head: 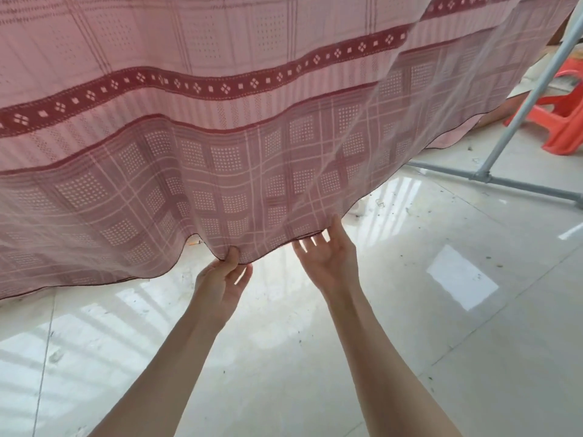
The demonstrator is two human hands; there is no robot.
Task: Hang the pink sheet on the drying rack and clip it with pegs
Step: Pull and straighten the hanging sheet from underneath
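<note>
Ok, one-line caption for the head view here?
Left hand pinches the bottom hem of the hanging pink checked sheet; open right hand touches the hem beside it, above a glossy tiled floor.

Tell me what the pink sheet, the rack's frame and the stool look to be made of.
Pink sheet: thin woven cloth, seemingly cotton; light shows through and it drapes in soft folds. Rack frame: grey metal tubing, dull finish, with a clamp joint at the foot. Stool: orange-red moulded plastic, slightly glossy.

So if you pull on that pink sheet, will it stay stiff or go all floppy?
Probably floppy: the pink sheet sags in waves along its bottom edge where the left hand pinches it. It likely feels light, since light shines through it. It should bunch up easily, not hold a shape.
</note>
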